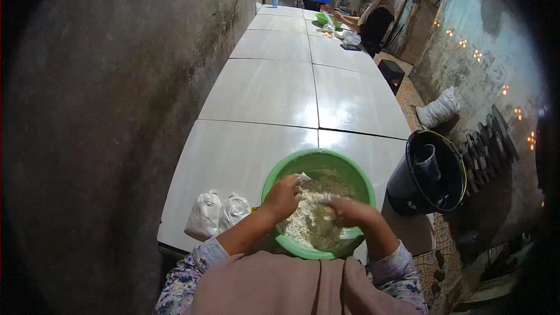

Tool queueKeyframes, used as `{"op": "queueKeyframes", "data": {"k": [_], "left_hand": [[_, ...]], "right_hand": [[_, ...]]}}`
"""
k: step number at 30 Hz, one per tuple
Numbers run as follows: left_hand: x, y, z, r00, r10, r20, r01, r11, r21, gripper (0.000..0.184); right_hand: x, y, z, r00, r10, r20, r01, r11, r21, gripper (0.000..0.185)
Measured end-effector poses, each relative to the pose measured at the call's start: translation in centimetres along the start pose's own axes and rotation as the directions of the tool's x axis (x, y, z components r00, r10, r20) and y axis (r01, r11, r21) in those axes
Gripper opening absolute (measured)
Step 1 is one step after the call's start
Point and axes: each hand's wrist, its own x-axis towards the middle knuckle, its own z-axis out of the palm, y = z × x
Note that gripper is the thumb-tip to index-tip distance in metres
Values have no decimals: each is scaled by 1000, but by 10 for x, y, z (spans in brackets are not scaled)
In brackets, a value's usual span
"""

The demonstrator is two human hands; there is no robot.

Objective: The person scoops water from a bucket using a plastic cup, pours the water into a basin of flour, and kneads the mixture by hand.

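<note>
A wide green basin [364, 178] sits at the near end of the table, close against my body. Inside it lies a crumbly white flour mixture [300, 221], with a wetter, tan-looking patch beside it. My left hand [282, 197] is over the left part of the basin, its fingers curled together and whitened at the tips around a bit of the mixture. From the right, my right hand [349, 211] reaches in with its fingers stretched out low over the mixture, the fingertips whitened. Two plastic bags of white powder [204, 214] stand left of the basin.
A black bucket [402, 184] holding a dark container [427, 166] stands right of the basin. The long white-tiled table [256, 93] runs away from me along a wall. At its far right, a person [376, 20] works over another green basin [322, 18]. A white sack [438, 108] lies beyond the bucket.
</note>
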Motion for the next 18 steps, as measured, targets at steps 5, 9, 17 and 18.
{"op": "queueKeyframes", "data": {"k": [5, 9, 17, 18], "left_hand": [[3, -1, -1, 991, -98, -87, 93, 994, -58, 40], [4, 2, -4, 998, -30, -47, 16, 962, -274, 43], [1, 10, -7, 990, -144, 8, 140, 942, -305, 39], [2, 11, -8, 993, -121, -6, 116, 964, -238, 37]], "right_hand": [[11, -5, 56, 990, -142, 24, 143, 953, -266, 53], [23, -11, 41, 998, -59, -14, 56, 985, -165, 28], [44, -12, -16, 935, 111, -338, -181, 967, -181, 22], [49, -8, -17, 931, 131, -341, -187, 972, -139, 22]]}}
